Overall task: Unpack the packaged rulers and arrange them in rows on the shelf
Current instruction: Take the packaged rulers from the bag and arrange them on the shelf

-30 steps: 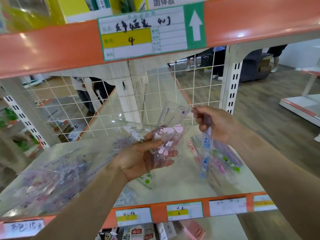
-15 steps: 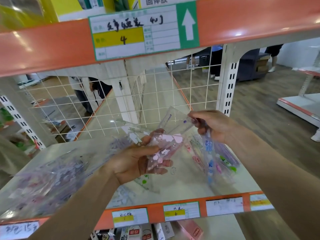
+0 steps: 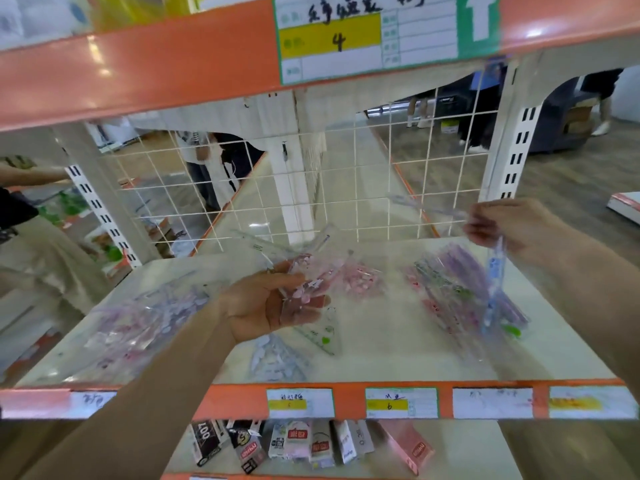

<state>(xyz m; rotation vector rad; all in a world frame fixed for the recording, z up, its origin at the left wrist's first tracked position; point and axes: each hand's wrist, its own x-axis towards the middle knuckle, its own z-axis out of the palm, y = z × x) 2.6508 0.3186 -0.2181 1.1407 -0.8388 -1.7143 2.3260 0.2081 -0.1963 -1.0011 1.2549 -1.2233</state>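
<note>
While the left hand (image 3: 263, 306) curls its fingers round a pink-patterned ruler packet (image 3: 311, 289) above the shelf (image 3: 381, 348), the right hand (image 3: 512, 226) pinches a clear ruler (image 3: 427, 208) and a hanging blue-printed ruler (image 3: 493, 278) over loose rulers (image 3: 446, 292) lying at the shelf's right.

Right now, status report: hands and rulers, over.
Left hand grips pink ruler packet. Right hand pinches clear ruler and blue-printed ruler. Loose rulers on shelf below; nothing blocking.
</note>
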